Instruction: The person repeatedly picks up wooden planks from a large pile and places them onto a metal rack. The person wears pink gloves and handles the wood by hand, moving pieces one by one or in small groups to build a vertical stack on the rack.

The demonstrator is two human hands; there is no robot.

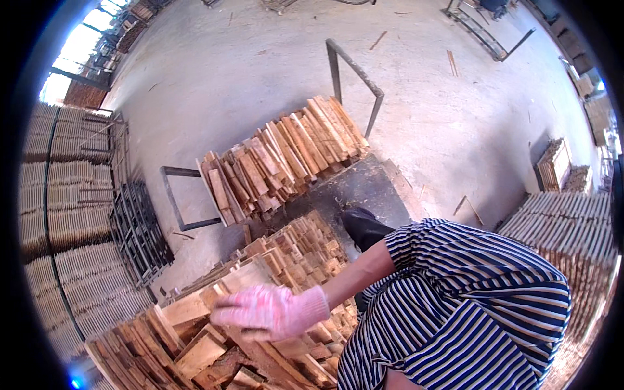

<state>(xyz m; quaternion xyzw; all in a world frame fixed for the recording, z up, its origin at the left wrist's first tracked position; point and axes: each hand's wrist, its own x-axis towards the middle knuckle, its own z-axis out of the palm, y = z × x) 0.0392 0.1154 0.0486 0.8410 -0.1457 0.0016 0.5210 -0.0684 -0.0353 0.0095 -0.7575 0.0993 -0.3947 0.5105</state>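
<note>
My right hand (270, 313), in a pink and white knit glove, reaches over a pile of short wooden pieces (201, 354). Its fingers point left, slightly blurred and a little apart, and nothing shows between them. Under and beside the glove lie pale wood blocks (185, 309) and longer strips, some tilted over one another. Only a bit of my left arm (400, 381) shows at the lower edge, below the striped sleeve; the hand itself is out of the picture.
Wooden slats (286, 156) lie on a rack with metal end frames (354, 68) ahead. Tall board stacks (84, 221) line the left, beside dark metal racks (140, 227). More stacked boards (565, 224) stand at right. My dark shoe (364, 226) is near a dark board (364, 188).
</note>
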